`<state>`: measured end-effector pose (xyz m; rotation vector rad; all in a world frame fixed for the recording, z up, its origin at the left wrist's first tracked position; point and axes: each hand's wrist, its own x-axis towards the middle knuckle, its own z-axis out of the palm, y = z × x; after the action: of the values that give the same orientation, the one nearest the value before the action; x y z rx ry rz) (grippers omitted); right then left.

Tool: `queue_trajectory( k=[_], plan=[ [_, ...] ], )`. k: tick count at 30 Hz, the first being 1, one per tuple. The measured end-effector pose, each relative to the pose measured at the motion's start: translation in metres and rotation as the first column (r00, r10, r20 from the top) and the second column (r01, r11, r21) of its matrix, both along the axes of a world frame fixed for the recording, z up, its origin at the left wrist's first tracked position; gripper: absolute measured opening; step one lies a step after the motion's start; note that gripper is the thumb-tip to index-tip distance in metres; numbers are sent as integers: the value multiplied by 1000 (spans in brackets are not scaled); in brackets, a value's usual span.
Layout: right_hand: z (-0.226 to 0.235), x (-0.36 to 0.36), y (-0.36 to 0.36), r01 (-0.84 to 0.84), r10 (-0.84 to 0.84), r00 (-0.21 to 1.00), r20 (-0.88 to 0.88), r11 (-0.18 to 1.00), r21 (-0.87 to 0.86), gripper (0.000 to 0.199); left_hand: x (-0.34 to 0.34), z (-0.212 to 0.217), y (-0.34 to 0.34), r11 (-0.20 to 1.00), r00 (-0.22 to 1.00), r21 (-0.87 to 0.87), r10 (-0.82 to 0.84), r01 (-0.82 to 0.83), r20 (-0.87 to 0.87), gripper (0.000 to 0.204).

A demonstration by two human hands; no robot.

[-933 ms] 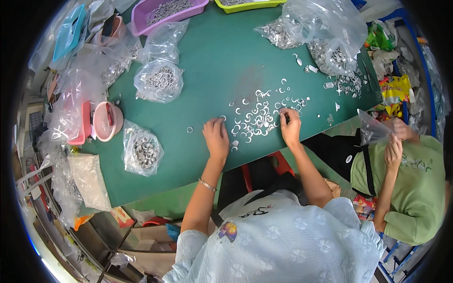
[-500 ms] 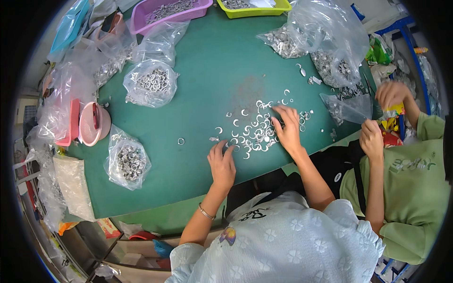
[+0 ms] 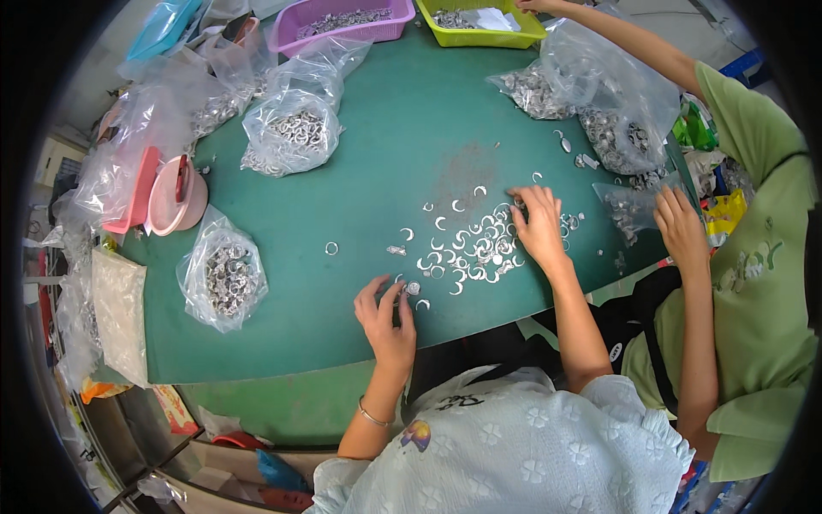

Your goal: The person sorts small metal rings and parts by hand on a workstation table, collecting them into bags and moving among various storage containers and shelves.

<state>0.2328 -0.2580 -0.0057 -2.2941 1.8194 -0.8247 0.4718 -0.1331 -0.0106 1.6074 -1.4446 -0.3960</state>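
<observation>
Farther from the heap of silver crescents (image 3: 484, 244) than in the earlier frame, the left hand (image 3: 387, 330) now sits off the heap's near-left side, and one co-worker's hand (image 3: 531, 5) now reaches the lime tray (image 3: 479, 38). The left fingers are bent and spread, thumb apart; a round silver piece (image 3: 413, 289) lies just right of their tips, with a loose crescent (image 3: 423, 305) nearby. Past those tips, to the right, lies the heap on the green table (image 3: 368, 171). The right hand (image 3: 541, 223) is over the heap's right part, fingers stretched and slightly parted, thumb held away; whether a piece touches those tips, I cannot tell. Left of the left fingers are a single ring (image 3: 331, 248) and, farther out, a clear bag of rings (image 3: 229, 283). Well right of the right fingers, the co-worker's other hand (image 3: 682, 227) is beside a small clear bag (image 3: 629, 206). Beyond both sets of fingers, at the far edge, stands a purple tray (image 3: 402, 30) left of the lime tray
</observation>
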Motion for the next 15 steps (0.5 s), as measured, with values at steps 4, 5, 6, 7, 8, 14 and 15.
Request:
queue_trajectory(
  k=[4,5,6,7,8,14,15],
  plan=[
    [-2,5,-7,-104,100,991,-88,994,-45,12,-3,-6,7,999,1000,-47,27,-26,14,23],
    [-5,3,-10,-108,106,988,-115,994,-19,12,-3,-9,7,997,999,-64,41,-40,13,23],
    [-6,3,-12,-94,93,989,-113,996,0,9,-4,-10,7,995,998,-82,58,-57,10,23],
    [-5,2,-12,-83,84,993,-83,996,14,9,-5,-11,8,992,997,-101,74,-73,7,22],
    [-4,0,-12,-73,75,996,-54,997,28,9,-5,-10,9,990,997,-120,80,-79,-1,22],
    [-6,-7,-5,-154,153,988,-17,987,-44,13,-4,-17,12,973,993,-201,116,-113,3,21],
    [-6,-7,-4,-152,150,987,-60,988,-19,12,-4,-16,11,972,993,-204,117,-114,5,20]
  ],
)
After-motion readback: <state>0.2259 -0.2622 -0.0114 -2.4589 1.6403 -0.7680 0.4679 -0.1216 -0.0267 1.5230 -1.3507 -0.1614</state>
